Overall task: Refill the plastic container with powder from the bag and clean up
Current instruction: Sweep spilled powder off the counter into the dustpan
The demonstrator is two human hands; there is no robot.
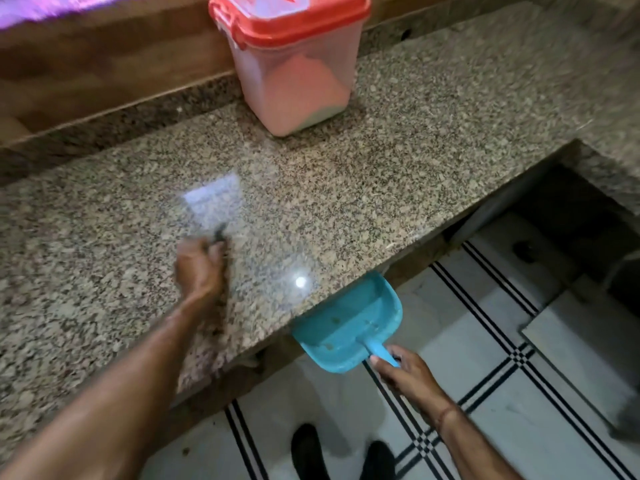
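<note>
counter: a speckled granite countertop (398,161) runs across the view, with a low granite upstand and a brown wooden wall behind it; a bright spot of light reflects near its front edge.
floor: white tiles with black double lines (491,372) show below the counter edge; two dark shoes (308,452) stand at the bottom of the view.
plastic container: a translucent tub (294,81) with a red lid (291,19) shut on top stands upright at the back of the counter, close to the upstand; pale powder is heaped inside, sloping higher toward its middle.
left hand: the left hand (201,268) is closed in a fist over the counter, near the front middle, gripping a thin dark handle (220,233); it is blurred.
brush: the pale blurred shape (214,199) beyond the fist seems to be the head of a small brush on that handle, low over the granite; whether it touches the surface cannot be told.
right hand: the right hand (405,375) is curled around the handle of a blue dustpan, fingers wrapped underneath, below and in front of the counter edge.
dustpan: the blue dustpan (349,323) is held with its open mouth tucked under the counter's front edge, tilted up toward it; a few small specks lie in its tray.
bag: not seen in this view.
</note>
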